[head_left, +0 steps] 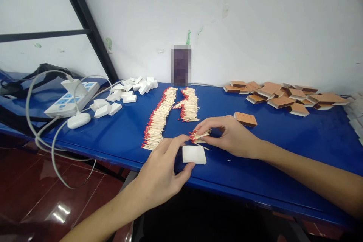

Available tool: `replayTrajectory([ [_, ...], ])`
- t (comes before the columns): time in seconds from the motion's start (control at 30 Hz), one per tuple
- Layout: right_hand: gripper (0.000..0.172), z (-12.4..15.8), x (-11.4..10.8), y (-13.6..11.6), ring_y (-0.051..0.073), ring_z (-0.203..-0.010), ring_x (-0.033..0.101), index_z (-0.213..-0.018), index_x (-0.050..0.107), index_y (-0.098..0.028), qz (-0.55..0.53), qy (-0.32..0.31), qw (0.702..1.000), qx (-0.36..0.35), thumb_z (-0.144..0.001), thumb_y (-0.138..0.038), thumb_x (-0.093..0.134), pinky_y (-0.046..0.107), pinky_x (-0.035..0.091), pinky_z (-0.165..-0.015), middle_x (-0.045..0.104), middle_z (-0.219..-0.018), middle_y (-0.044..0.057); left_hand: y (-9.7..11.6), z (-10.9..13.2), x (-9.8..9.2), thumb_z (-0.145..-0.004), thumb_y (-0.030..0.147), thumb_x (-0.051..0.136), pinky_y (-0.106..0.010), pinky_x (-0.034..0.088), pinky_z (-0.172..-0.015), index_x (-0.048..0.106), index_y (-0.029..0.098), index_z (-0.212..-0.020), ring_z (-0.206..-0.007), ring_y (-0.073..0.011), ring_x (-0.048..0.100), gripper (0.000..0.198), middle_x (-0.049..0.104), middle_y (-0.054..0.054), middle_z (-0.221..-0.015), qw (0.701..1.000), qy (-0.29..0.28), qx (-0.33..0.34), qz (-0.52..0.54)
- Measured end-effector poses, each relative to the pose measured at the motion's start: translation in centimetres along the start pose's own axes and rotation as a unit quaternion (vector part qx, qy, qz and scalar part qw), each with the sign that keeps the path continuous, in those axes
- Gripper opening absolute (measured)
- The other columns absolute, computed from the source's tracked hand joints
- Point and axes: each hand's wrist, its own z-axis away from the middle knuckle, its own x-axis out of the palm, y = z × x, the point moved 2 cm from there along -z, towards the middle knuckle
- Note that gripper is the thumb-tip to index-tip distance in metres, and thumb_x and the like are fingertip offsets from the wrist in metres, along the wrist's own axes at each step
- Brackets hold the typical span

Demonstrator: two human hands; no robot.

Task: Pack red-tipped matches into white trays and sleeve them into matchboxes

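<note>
A bunch of red-headed matches (202, 136) is pinched between the thumb and fingers of my right hand (234, 136), heads toward the left. Just in front of it lies a white matchbox tray (194, 155) on the blue table. My left hand (164, 172) grips that tray at its left end, thumb on the near side and index finger at the far side. A loose match or two shows beneath the bunch. Beyond my hands, matches lie in a long row (160, 119) and a shorter row (190, 104), red heads to the left.
White trays (130, 96) are piled at the back left, by a power strip (73, 98) with looping cables. Several brown matchbox sleeves (280, 100) are heaped at the back right; one sleeve (245, 119) lies nearer. A pixelated dark object (180, 66) stands against the wall.
</note>
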Motion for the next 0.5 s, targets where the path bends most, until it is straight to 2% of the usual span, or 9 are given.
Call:
replayTrajectory([
  [0.13,0.012,0.5,-0.4,-1.0,0.020,-0.091,0.072,-0.088,0.077,-0.023,-0.017,-0.002,1.000,0.003,-0.086,-0.031,0.068,0.032,0.059,-0.079,0.078,-0.095,0.004,-0.1,0.0,0.1,-0.090,0.025,0.065,-0.040,0.056,-0.094,0.038,0.026,-0.141,-0.111,-0.0241,0.063,0.058,0.064,-0.007,-0.121,1.000,0.005,-0.002,0.009],
  [0.27,0.011,1.5,-0.3,-2.5,0.018,-0.090,0.073,-0.090,0.077,-0.025,0.005,-0.044,0.999,-0.011,-0.087,-0.024,0.066,0.028,0.059,-0.078,0.078,-0.095,0.002,-0.1,0.1,0.2,-0.091,0.027,0.066,-0.041,0.054,-0.097,0.039,0.024,-0.141,-0.112,-0.0242,0.062,0.057,0.065,-0.008,-0.121,1.000,0.005,0.010,0.008],
  [0.5,0.014,1.5,0.8,-3.6,0.014,-0.083,0.072,-0.092,0.074,-0.025,0.065,-0.119,0.990,-0.045,-0.089,-0.017,0.063,0.024,0.056,-0.074,0.077,-0.095,-0.001,0.0,-0.1,0.2,-0.091,0.027,0.068,-0.038,0.056,-0.087,0.062,0.020,-0.113,-0.096,-0.0219,0.066,0.025,0.070,-0.007,-0.105,0.999,0.004,0.048,0.023],
])
